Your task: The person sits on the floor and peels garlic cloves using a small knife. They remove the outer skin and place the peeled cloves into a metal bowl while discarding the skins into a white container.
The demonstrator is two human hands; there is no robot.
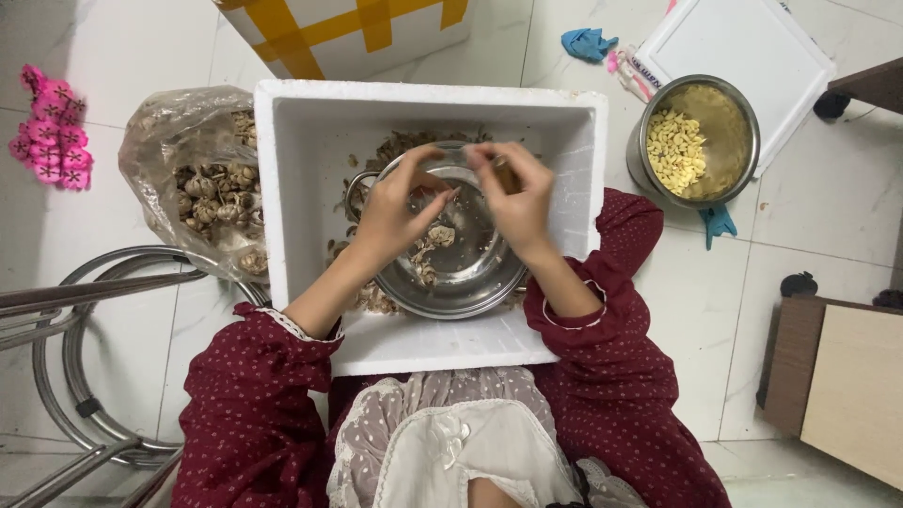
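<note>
1. A white foam box (pixel 301 122) sits on the tiled floor in front of the seated person, its near edge over their lap.
2. Inside it stands a steel bowl (pixel 470 273), nearly empty, with a few brown shelled bits (pixel 435 240) at its middle. More husks (pixel 400 146) lie loose in the box behind and beside the bowl.
3. Both hands hover over the bowl. The left hand (pixel 395 212) has its fingers curled narrow, tips pointing toward the other hand; whether it grips anything I cannot tell.
4. The right hand (pixel 517 198) pinches a small brown nut (pixel 505 176) between thumb and fingertips, at the far right rim of the bowl.
5. Left of the box, touching it, a clear plastic bag (pixel 165 122) holds a heap of brown unshelled nuts.
6. Right of the box, a steel pot (pixel 734 113) holds pale yellow kernels (pixel 677 150), heaped on its left side.
7. The pot rests partly on a white foam lid (pixel 752 47), far right.
8. A blue glove (pixel 588 42) lies on the far floor.
</note>
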